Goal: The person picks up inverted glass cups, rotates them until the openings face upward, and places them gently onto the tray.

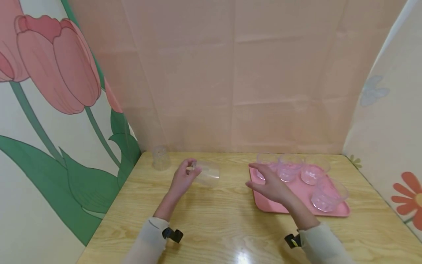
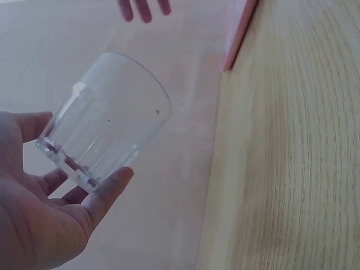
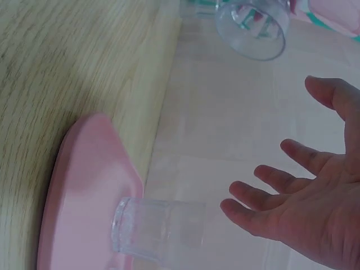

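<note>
My left hand grips a clear plastic cup by its base, holding it above the table. The cup is tipped on its side with its mouth toward the right. In the left wrist view, thumb and fingers curl round the bottom of the cup. My right hand hovers over the left edge of a pink tray, fingers spread and holding nothing. Several clear cups stand on the tray, among them one at the front right. The right wrist view shows the open palm beside a tray cup.
Another clear cup stands at the back left of the wooden table. A pink cloth hangs behind the table's back edge. Walls with printed flowers rise on the left and right.
</note>
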Demonstrator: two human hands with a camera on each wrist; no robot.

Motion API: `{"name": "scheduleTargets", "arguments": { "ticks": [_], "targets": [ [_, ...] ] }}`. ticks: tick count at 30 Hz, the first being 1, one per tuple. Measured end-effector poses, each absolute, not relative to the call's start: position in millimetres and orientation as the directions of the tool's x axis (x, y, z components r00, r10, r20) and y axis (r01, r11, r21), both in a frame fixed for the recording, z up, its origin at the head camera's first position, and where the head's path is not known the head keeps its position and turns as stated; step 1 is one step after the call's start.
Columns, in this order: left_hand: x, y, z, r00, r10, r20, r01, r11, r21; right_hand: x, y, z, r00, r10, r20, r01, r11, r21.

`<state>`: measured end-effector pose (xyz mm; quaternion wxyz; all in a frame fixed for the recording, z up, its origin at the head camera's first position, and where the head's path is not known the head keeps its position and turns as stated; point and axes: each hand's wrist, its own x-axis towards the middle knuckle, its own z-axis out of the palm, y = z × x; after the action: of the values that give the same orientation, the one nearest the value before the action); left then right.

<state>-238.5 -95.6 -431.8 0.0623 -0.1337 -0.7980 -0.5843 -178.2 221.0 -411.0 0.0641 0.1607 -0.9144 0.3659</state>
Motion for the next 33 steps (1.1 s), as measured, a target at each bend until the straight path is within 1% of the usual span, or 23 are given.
{"name": "scheduleTargets", "arguments": {
  "ticks": [5,11,16,21,26,29,33],
  "targets": [
    [-236.0,-89.4,-432.2,-0.955,0.146,0.258,0.290,0.277,0.916,-176.0,211.8,-410.3,-0.931,-0.251,0.267,-0.363,0.733,-0.576],
    [-236.3,-83.1,-435.2,-0.954,0.160,0.255,0.290,0.263,0.920,-175.2,202.1,-409.1,-0.928,-0.259,0.268,-0.369,0.737,-0.566],
    [-232.9,-77.8,-432.2,-0.958,0.173,0.228,0.268,0.260,0.928,-175.2,196.4,-411.0,-0.925,-0.267,0.271,-0.378,0.736,-0.562],
    [-230.6,-72.0,-427.6,-0.957,0.201,0.208,0.250,0.212,0.945,-177.3,192.5,-412.6,-0.922,-0.277,0.270,-0.386,0.694,-0.608],
    [-229.9,-65.7,-429.5,-0.959,0.204,0.198,0.234,0.170,0.957,-179.3,187.9,-411.2,-0.927,-0.297,0.228,-0.368,0.613,-0.699],
    [-230.9,-61.8,-433.2,-0.961,0.195,0.196,0.228,0.158,0.961,-179.5,185.4,-410.0,-0.940,-0.288,0.180,-0.320,0.574,-0.754],
    [-231.4,-57.1,-435.2,-0.961,0.197,0.195,0.221,0.124,0.967,-179.1,183.0,-408.6,-0.955,-0.262,0.135,-0.264,0.557,-0.787]
  ]
}}
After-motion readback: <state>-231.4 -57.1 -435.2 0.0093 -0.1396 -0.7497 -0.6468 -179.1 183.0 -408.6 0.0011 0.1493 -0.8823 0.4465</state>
